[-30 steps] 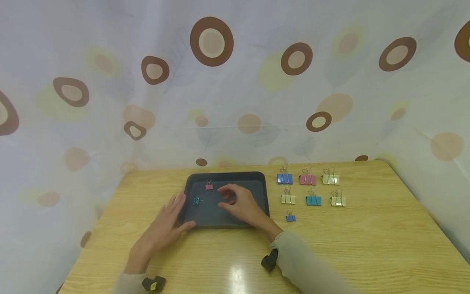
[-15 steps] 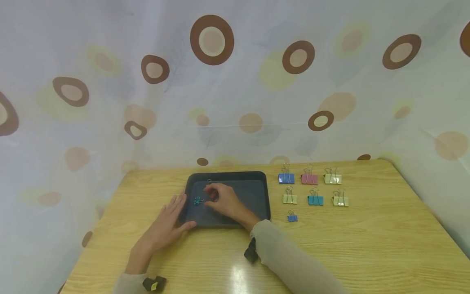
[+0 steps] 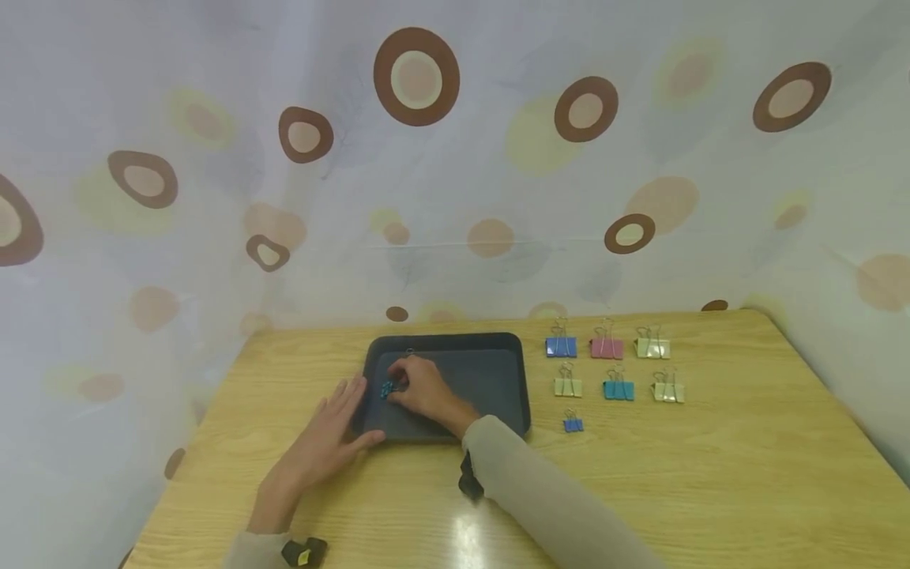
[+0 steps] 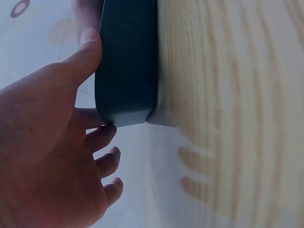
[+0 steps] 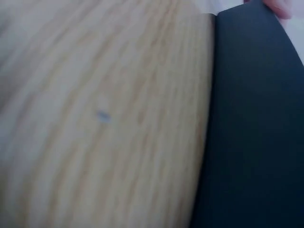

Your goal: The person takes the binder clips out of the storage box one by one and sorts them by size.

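A dark tray (image 3: 490, 383) lies on the wooden table (image 3: 711, 474). Inside it, at the left, sits a small teal binder clip (image 3: 387, 388). My right hand (image 3: 421, 389) reaches into the tray, and its curled fingertips pinch that clip. Behind the hand only the wire loop of a second clip (image 3: 410, 352) shows. My left hand (image 3: 332, 431) lies flat on the table with straight fingers against the tray's left edge. In the left wrist view the thumb (image 4: 88, 52) presses on the tray's wall (image 4: 126, 61). The right wrist view shows only tray (image 5: 256, 118) and table (image 5: 104, 118).
Right of the tray, several binder clips lie in rows on the table: blue (image 3: 561, 346), pink (image 3: 607, 348), pale green (image 3: 652, 348), another pale green (image 3: 568, 386), teal (image 3: 618, 389), and a small blue one (image 3: 573, 424). A patterned curtain (image 3: 455, 158) closes off the back and sides.
My right hand has moved left across the tray from its middle to the teal clip, covering the pink clip. The left hand has stayed at the tray's edge.
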Demonstrator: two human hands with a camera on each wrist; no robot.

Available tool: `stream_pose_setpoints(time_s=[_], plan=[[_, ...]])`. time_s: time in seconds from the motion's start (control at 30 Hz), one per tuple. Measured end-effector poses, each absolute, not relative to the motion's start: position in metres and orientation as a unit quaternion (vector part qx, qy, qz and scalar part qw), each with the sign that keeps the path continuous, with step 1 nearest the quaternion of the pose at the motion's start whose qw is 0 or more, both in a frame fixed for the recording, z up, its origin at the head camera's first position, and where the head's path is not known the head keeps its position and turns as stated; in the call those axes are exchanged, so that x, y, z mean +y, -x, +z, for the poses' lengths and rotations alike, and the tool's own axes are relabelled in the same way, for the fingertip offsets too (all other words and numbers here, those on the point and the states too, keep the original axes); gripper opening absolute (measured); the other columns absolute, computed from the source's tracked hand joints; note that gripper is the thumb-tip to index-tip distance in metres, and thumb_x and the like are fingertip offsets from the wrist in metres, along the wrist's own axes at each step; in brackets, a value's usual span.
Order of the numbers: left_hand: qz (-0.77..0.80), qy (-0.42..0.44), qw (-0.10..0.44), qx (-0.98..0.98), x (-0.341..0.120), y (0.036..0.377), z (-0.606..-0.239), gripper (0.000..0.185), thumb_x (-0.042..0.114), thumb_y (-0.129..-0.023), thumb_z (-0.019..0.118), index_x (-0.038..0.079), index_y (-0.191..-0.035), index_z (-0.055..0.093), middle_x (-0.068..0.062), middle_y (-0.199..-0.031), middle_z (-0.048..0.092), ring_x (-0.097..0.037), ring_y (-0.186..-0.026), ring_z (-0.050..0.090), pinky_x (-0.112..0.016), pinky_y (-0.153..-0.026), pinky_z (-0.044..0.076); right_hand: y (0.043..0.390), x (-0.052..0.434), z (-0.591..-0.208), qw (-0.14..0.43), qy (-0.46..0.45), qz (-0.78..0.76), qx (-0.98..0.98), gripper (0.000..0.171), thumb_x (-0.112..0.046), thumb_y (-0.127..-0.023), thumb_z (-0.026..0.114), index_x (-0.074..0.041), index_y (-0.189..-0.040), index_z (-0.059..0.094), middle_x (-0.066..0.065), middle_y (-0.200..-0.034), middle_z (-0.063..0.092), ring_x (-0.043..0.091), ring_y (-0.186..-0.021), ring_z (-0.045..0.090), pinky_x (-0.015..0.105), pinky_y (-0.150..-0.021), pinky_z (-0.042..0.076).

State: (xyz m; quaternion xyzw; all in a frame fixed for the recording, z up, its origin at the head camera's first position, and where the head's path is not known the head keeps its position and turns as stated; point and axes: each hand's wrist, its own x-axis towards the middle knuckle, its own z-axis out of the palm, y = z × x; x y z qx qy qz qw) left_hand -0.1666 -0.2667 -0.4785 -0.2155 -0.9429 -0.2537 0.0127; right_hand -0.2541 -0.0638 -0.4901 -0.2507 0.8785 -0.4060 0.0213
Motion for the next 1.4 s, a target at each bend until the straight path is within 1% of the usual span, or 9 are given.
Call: stream_pose_setpoints(time_s=[0.37,0.63,0.8,0.87,0.97,1.03,1.07,1.2,1.4], plan=[[-0.242,0.208,-0.003,-0.948,-0.26,0.167,-0.478,0.091,0.049,-0.099,0.065,-0.004,-0.16,0.023,-0.02,-0.167,0.02,-0.046,-0.153,0.017,-0.068,-0.12,0.014,0.252,-0.066,-0.491,0.01,0.252,-0.376,0.892,0.025,-0.012,-0.084,0.086,-0.003,-0.104,0.075,0.006,-0.096,0.068,0.019,-0.089,0.063,0.029,-0.078,0.055],[-0.246,0.206,-0.004,-0.947,-0.261,0.166,-0.478,0.091,0.049,-0.099,0.064,-0.004,-0.16,0.023,-0.02,-0.167,0.02,-0.046,-0.153,0.017,-0.069,-0.12,0.014,0.252,-0.057,-0.483,0.026,0.241,-0.429,0.87,0.021,-0.007,-0.086,0.083,-0.006,-0.105,0.075,0.003,-0.091,0.071,0.015,-0.082,0.066,0.026,-0.072,0.056],[-0.247,0.206,-0.003,-0.947,-0.261,0.166,-0.478,0.092,0.048,-0.099,0.065,-0.004,-0.16,0.023,-0.02,-0.168,0.019,-0.047,-0.152,0.017,-0.069,-0.12,0.014,0.249,-0.046,-0.473,0.032,0.232,-0.47,0.851,0.019,-0.001,-0.088,0.078,-0.005,-0.107,0.076,0.007,-0.102,0.074,0.017,-0.085,0.072,0.025,-0.071,0.059],[-0.247,0.206,-0.002,-0.947,-0.262,0.166,-0.478,0.091,0.047,-0.099,0.066,-0.005,-0.16,0.023,-0.02,-0.168,0.02,-0.047,-0.152,0.017,-0.069,-0.12,0.014,0.248,-0.042,-0.471,0.042,0.222,-0.491,0.841,0.021,0.003,-0.089,0.075,-0.003,-0.109,0.076,0.012,-0.113,0.073,0.018,-0.081,0.074,0.024,-0.067,0.06],[-0.249,0.208,0.0,-0.946,-0.262,0.166,-0.477,0.09,0.046,-0.099,0.066,-0.005,-0.16,0.023,-0.021,-0.168,0.02,-0.047,-0.152,0.017,-0.07,-0.119,0.014,0.244,-0.033,-0.467,0.057,0.205,-0.528,0.822,0.025,0.007,-0.088,0.072,0.0,-0.112,0.074,0.018,-0.117,0.072,0.02,-0.068,0.074,0.025,-0.056,0.06],[-0.252,0.208,0.002,-0.945,-0.262,0.165,-0.477,0.09,0.045,-0.099,0.067,-0.005,-0.16,0.023,-0.021,-0.167,0.02,-0.048,-0.152,0.018,-0.07,-0.119,0.014,0.242,-0.026,-0.465,0.063,0.199,-0.545,0.812,0.027,0.008,-0.088,0.071,0.0,-0.114,0.074,0.018,-0.117,0.072,0.021,-0.065,0.074,0.026,-0.055,0.06],[-0.252,0.209,0.003,-0.945,-0.262,0.165,-0.476,0.09,0.046,-0.099,0.066,-0.005,-0.16,0.024,-0.021,-0.167,0.02,-0.048,-0.152,0.018,-0.07,-0.119,0.014,0.24,-0.023,-0.464,0.066,0.199,-0.553,0.806,0.029,0.008,-0.088,0.07,0.0,-0.116,0.074,0.017,-0.114,0.073,0.021,-0.066,0.074,0.026,-0.056,0.06],[-0.253,0.211,0.009,-0.944,-0.263,0.165,-0.476,0.09,0.047,-0.099,0.066,-0.005,-0.16,0.025,-0.022,-0.167,0.021,-0.049,-0.151,0.019,-0.071,-0.118,0.015,0.233,-0.006,-0.458,0.071,0.21,-0.575,0.787,0.036,0.008,-0.088,0.066,-0.002,-0.121,0.073,0.016,-0.118,0.073,0.028,-0.076,0.076,0.029,-0.058,0.061],[-0.258,0.213,0.012,-0.942,-0.263,0.164,-0.474,0.089,0.044,-0.099,0.067,-0.006,-0.159,0.026,-0.024,-0.165,0.024,-0.051,-0.15,0.02,-0.072,-0.117,0.016,0.221,0.018,-0.454,0.045,0.207,-0.575,0.79,0.033,0.003,-0.088,0.066,-0.006,-0.119,0.074,0.011,-0.12,0.071,0.022,-0.091,0.073,0.027,-0.059,0.055]])
